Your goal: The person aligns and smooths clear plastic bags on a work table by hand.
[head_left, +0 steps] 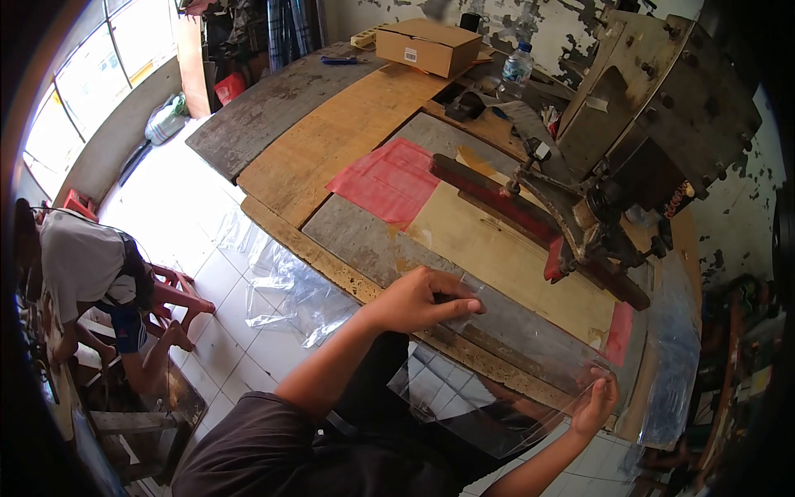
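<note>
A clear plastic sheet (464, 396) stretches between my two hands, over the table's near edge and partly hanging in front of my lap. My left hand (426, 300) is closed with thumb and fingers pinching the sheet's upper left part. Farther right, my right hand (596, 403) grips the sheet's right edge with curled fingers. Just beyond the sheet lies a long beige board (505, 261) with red sheet material (389, 182) at its left end. Above the board sits a dark metal bar (489, 190) joined to a machine arm (571, 224).
The large metal machine (654, 108) rises at the back right. A cardboard box (426, 48), a water bottle (517, 66) and a screwdriver (341, 60) are on the table's far side. Clear plastic (290, 290) lies on the floor at left; another person (91, 265) sits beyond it.
</note>
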Tool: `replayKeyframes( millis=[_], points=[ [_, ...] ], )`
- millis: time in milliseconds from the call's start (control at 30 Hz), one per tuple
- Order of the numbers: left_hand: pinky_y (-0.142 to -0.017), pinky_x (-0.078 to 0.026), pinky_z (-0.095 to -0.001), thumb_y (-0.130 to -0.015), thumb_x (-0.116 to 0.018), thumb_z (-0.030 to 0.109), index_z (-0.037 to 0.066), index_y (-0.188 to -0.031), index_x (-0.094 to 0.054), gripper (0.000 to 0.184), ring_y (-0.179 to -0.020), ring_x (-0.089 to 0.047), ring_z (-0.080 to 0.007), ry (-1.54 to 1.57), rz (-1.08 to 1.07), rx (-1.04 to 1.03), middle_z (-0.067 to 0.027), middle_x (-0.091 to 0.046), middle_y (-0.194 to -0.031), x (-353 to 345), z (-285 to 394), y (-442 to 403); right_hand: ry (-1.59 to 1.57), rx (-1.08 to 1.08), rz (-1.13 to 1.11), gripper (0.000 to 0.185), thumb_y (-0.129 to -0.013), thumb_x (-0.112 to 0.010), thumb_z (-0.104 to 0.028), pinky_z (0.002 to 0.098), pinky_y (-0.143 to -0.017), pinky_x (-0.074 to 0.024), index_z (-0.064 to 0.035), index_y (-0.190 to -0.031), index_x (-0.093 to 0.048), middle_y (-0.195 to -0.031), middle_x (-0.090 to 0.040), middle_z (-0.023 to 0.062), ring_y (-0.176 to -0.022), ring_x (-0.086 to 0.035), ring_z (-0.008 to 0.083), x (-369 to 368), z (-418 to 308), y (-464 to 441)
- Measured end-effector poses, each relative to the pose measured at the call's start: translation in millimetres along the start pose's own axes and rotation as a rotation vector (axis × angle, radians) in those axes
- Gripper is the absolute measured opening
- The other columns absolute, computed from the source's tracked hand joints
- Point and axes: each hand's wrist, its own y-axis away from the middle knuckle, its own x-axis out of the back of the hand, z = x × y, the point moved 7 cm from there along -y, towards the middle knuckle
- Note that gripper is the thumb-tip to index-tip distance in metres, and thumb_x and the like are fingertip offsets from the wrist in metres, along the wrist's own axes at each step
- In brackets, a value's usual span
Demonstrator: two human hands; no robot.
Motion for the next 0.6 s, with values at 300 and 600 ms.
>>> replayKeyframes(
  millis=[300, 600],
  points=[
    [-0.072, -0.054, -0.0338, -0.101, -0.075, 0.04, 0.005, -0.107, -0.083, 0.036, -0.079, -0.073, -0.0192, 0.0, -0.008, 0.0, -0.0096, -0.077, -0.086, 0.2, -0.7, -0.1, 0.007, -0.01, 0.025, 0.044, -0.1, -0.076, -0.044, 0.0302, -0.076, -0.0534, 0.0, -0.102, -0.071, -0.115, -0.074, 0.0179, -0.094, -0.067, 0.019, -1.6, -1.2, 0.3],
    [-0.081, -0.055, -0.0318, -0.104, -0.074, 0.031, 0.004, -0.115, -0.082, 0.03, -0.091, -0.074, -0.0169, -0.04, -0.073, 0.063, -0.0095, -0.079, -0.101, 0.1, -2.9, 1.0, 0.0, -0.012, 0.019, 0.045, -0.1, -0.076, -0.044, 0.0303, -0.077, -0.0538, 0.0, -0.103, -0.07, -0.118, -0.072, 0.0176, -0.097, -0.067, 0.0194, -0.7, 1.3, 0.1]
  ],
)
